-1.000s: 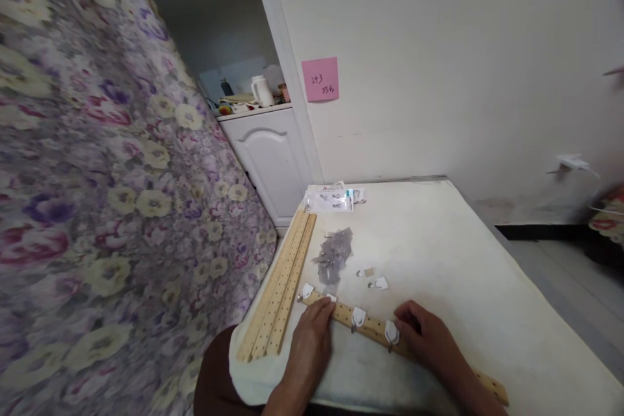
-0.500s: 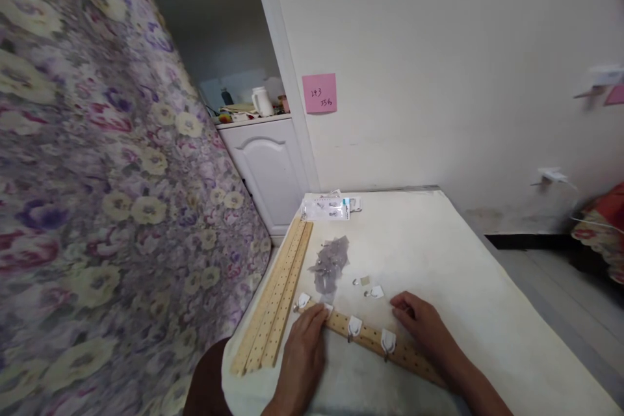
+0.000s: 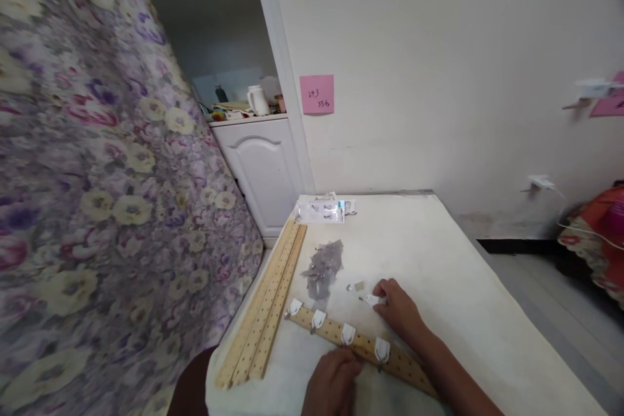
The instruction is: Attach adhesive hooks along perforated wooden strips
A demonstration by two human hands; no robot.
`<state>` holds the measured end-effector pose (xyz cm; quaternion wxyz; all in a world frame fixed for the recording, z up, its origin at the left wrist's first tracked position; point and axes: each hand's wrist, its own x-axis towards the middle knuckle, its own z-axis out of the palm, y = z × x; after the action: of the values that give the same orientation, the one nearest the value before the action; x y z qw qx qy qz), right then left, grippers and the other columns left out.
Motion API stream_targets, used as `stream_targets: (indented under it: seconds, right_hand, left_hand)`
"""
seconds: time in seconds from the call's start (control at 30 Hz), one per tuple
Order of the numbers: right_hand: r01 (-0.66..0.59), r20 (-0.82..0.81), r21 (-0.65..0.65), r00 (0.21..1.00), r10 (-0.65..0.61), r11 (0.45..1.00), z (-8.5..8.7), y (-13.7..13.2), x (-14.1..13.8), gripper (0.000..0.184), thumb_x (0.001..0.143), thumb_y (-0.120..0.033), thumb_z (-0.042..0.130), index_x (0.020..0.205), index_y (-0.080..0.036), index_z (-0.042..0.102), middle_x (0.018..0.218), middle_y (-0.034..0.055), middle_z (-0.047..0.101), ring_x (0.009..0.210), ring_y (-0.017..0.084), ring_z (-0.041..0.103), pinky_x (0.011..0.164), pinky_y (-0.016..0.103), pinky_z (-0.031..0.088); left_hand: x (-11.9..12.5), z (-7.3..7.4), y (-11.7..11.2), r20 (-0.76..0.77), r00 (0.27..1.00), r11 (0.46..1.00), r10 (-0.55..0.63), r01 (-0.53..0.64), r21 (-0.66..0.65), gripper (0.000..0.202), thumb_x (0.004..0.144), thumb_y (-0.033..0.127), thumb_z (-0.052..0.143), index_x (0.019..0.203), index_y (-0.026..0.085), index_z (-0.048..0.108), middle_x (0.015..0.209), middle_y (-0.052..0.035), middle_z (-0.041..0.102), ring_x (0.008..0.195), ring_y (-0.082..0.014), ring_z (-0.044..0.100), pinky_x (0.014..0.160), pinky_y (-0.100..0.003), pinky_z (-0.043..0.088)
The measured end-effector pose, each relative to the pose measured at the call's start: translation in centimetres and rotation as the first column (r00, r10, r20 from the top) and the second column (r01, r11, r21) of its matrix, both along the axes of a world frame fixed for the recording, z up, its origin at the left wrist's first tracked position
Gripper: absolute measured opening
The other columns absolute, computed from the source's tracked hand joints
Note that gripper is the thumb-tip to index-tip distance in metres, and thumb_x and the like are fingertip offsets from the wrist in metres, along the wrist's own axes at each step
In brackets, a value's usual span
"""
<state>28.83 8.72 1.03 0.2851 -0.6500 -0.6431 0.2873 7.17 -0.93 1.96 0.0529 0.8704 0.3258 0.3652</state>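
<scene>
A perforated wooden strip (image 3: 327,327) lies slantwise across the near part of the table, with several metal hooks on white backings spaced along it. My right hand (image 3: 400,309), beyond the strip, has thumb and fingertips closed on a loose white-backed hook (image 3: 373,300) near the tabletop. To its left lie a small metal piece (image 3: 350,287) and a little beige square (image 3: 359,286). My left hand (image 3: 333,380) is at the near edge of the strip, below the third hook (image 3: 348,334). Its fingers curl inward and are slightly blurred; whether anything is in them is hidden.
Several long perforated wooden strips (image 3: 271,312) lie side by side along the table's left edge. Crumpled grey translucent plastic (image 3: 325,268) with small bits sits mid-table. Clear packaging (image 3: 319,210) lies at the back. A floral curtain (image 3: 160,240) hangs on the left.
My left hand has left the strip's left end, uncovering the second hook, and moved right and nearer. My right hand has moved left and taken hold of the loose hook.
</scene>
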Motion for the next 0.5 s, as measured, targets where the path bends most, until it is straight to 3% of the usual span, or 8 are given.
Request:
stream_targets:
  seconds: [0.17,0.33,0.43,0.5]
  right_hand:
    - [-0.018,-0.121,-0.005,0.992,0.017,1.000,0.3,-0.2,0.0,0.011,0.066,-0.015,0.055,0.075,-0.022,0.056,0.070,-0.0030,0.059,0.067,0.013,0.053,0.062,0.024,0.036]
    - [-0.078,-0.312,0.025,0.946,0.081,0.997,1.6,-0.6,2.2,0.009,0.070,-0.025,0.055,0.077,-0.018,0.058,0.067,-0.0015,0.060,0.067,0.014,0.056,0.063,0.025,0.042]
    - [-0.093,-0.416,0.020,0.905,0.093,0.995,3.0,-2.1,4.7,0.016,0.073,-0.033,0.057,0.077,-0.018,0.058,0.068,-0.0007,0.060,0.065,0.014,0.054,0.060,0.024,0.041]
    - [-0.120,-0.529,-0.012,0.843,0.096,0.993,3.9,-3.6,6.3,0.019,0.072,-0.036,0.061,0.076,-0.018,0.058,0.065,-0.0017,0.058,0.060,0.012,0.050,0.055,0.023,0.038]
  left_hand:
    - [0.9,0.4,-0.2,0.046,0.998,0.999,-0.037,0.037,0.009,0.023,0.086,0.014,0.042,0.105,0.022,0.055,0.094,-0.0080,0.067,0.085,-0.0170,0.065,0.071,-0.025,0.055]
    - [1.0,2.7,-0.8,0.107,0.993,0.987,-0.051,0.066,-0.149,0.033,0.084,0.006,0.040,0.110,0.022,0.052,0.103,-0.0072,0.065,0.096,-0.0160,0.062,0.081,-0.025,0.052]
    - [1.8,3.6,-1.2,0.188,0.982,0.957,0.022,0.034,-0.290,0.028,0.088,0.009,0.033,0.101,0.022,0.055,0.096,-0.0055,0.064,0.088,-0.0150,0.062,0.076,-0.025,0.051]
    - [2.9,3.4,-1.7,0.224,0.973,0.932,0.062,0.024,-0.363,0.026,0.089,0.013,0.032,0.095,0.022,0.056,0.088,-0.0041,0.063,0.078,-0.0143,0.061,0.070,-0.024,0.050]
